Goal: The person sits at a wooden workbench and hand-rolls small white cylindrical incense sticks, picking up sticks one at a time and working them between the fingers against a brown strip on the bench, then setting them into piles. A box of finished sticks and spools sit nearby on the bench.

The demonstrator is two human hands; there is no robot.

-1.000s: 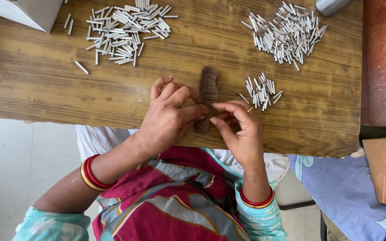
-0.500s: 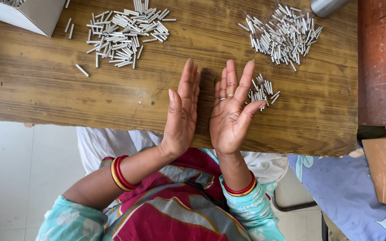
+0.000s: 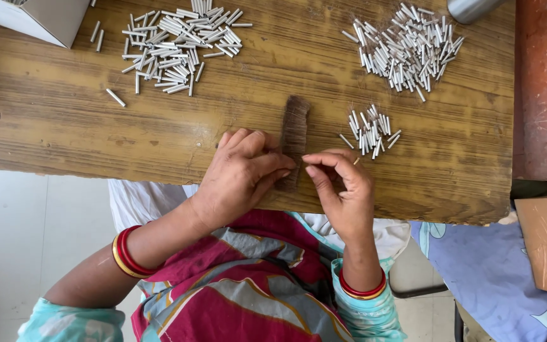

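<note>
Since the half-second-earlier frame, both our hands have come down from the raised, palms-together pose and now rest low on the wooden table [image 3: 64,126], back at the dark fibre bundle [image 3: 295,130].

Left hand [image 3: 238,177]: lies palm down at frame centre, fingers curled, fingertips pressing the lower end of the dark fibre bundle against the table. It is closed over the bundle's near end; how firmly, we cannot tell.

Right hand [image 3: 343,190]: just right of the left hand, thumb and forefinger pinched together beside the bundle's lower right edge. A small pale tip shows past the knuckles; whether it is held in the pinch, we cannot tell.

Dark fibre bundle: a narrow brown tuft, lying roughly upright in the frame, centre, its upper end free on the table.

Small heap of white tubes [image 3: 370,132]: just right of the bundle, above the right hand, not touched.

Large heap of white tubes [image 3: 406,47]: upper right of the frame. A second large heap [image 3: 175,41]: upper left, with strays beside it.

White box [image 3: 39,19]: upper left corner, cut by the frame edge.

Red-and-gold bangles [image 3: 128,253] on the left wrist; a like set on the right.
</note>
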